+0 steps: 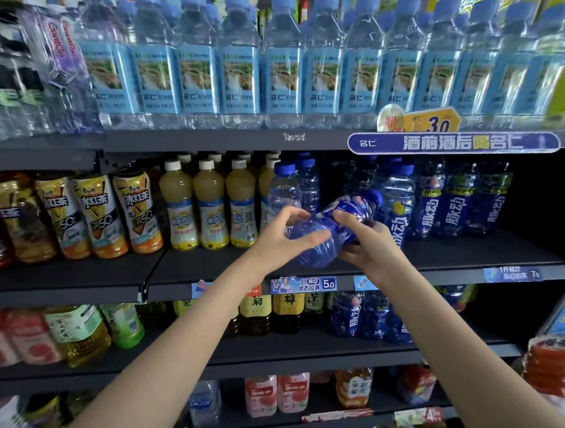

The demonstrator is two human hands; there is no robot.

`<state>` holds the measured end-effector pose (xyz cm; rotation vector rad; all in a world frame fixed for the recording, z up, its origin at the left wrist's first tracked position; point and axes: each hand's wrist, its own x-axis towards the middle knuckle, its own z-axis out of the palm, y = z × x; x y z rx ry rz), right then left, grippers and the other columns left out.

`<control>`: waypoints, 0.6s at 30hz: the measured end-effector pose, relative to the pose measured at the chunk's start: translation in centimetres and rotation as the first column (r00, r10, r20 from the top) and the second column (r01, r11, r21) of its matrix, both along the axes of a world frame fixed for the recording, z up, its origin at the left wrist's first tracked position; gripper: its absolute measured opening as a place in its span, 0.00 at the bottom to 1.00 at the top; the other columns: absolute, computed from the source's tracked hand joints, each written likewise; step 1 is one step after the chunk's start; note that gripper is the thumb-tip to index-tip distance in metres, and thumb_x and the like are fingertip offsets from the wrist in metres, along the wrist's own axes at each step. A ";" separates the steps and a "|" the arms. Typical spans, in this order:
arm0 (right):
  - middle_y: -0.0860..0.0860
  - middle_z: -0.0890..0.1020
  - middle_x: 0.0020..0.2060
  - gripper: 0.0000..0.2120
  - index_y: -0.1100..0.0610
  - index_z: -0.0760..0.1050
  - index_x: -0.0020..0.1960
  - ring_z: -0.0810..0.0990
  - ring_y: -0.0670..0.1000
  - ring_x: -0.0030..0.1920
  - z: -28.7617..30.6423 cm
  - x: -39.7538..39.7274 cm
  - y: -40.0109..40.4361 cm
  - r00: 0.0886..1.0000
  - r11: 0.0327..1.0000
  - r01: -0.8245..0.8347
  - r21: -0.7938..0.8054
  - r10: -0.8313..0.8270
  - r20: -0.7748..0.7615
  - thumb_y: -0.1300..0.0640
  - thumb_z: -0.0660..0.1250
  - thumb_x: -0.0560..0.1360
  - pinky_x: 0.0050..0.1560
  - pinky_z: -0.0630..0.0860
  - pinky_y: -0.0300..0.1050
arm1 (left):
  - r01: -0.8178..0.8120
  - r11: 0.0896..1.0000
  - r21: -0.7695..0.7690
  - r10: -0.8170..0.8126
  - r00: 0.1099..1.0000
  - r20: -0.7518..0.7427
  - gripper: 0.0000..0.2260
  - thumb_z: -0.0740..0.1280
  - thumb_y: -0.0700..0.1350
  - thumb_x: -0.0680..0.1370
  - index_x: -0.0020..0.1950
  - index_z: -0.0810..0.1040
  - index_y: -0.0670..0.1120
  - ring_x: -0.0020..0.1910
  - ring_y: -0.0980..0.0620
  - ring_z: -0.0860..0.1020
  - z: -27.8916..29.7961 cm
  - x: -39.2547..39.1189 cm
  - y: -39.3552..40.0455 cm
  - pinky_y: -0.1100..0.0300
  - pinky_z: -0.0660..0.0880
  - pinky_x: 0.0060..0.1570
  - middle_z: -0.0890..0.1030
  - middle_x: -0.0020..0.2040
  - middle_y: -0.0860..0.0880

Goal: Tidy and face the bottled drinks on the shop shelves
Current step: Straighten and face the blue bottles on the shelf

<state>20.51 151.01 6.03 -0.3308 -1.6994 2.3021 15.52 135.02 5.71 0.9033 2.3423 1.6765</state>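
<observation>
A clear blue plastic bottle with a dark blue label and blue cap (335, 226) shows white lettering. Clear water bottles with pale blue caps and sky-blue landscape labels (283, 81) fill the top. Cloudy yellow juice bottles with white caps (209, 204) carry blue-banded labels; the steel shelf (83, 277) is charcoal.

Blue bottle (335, 231) lies tilted (cap upper right) above the middle shelf (438, 255).

Dark shelf (212, 265): iced tea bottles (113, 214), yellow juice bottles (209, 204), blue drink bottles (452, 203) standing.
</observation>
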 end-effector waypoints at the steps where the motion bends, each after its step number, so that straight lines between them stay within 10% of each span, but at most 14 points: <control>1: 0.55 0.83 0.49 0.25 0.61 0.70 0.63 0.84 0.53 0.44 -0.1 -0.1 0.1 1.000 0.999 0.020 0.044 -0.019 -0.018 0.59 0.74 0.70 0.38 0.82 0.46 | 0.013 1.000 0.014 -0.015 0.994 0.107 0.19 0.70 0.56 0.72 0.59 0.73 0.51 0.55 0.55 0.76 0.1 -0.3 0.0 0.56 0.74 0.57 0.76 0.57 0.54; 8: 0.43 0.76 0.58 0.44 0.49 0.55 0.75 0.79 0.45 0.55 -0.1 0.3 1.5 0.985 0.778 -0.007 0.628 0.114 -0.130 0.60 0.77 0.67 0.58 0.77 0.50 | 0.012 0.983 0.181 -0.066 0.954 0.293 0.24 0.69 0.63 0.63 0.55 0.75 0.54 0.61 0.49 0.75 1.1 -1.8 0.8 0.49 0.72 0.63 0.76 0.63 0.46; 13: 0.44 0.71 0.65 0.44 0.39 0.56 0.72 0.82 0.50 0.53 -0.3 0.8 2.1 0.932 0.648 -0.190 0.738 0.356 -0.072 0.63 0.76 0.68 0.54 0.80 0.51 | -0.024 0.950 0.313 -0.077 0.948 0.308 0.10 0.70 0.46 0.73 0.53 0.74 0.52 0.37 0.57 0.79 1.6 -2.2 2.2 0.61 0.76 0.36 0.81 0.45 0.51; 18: 0.48 0.68 0.66 0.42 0.50 0.57 0.75 0.72 0.46 0.59 -0.8 0.5 0.9 0.984 0.448 0.070 0.891 0.114 -0.135 0.54 0.76 0.68 0.61 0.71 0.41 | -0.228 0.894 0.385 0.209 0.974 0.090 0.25 0.77 0.44 0.66 0.58 0.69 0.52 0.50 0.56 0.79 1.3 -2.1 3.3 0.57 0.76 0.50 0.80 0.53 0.52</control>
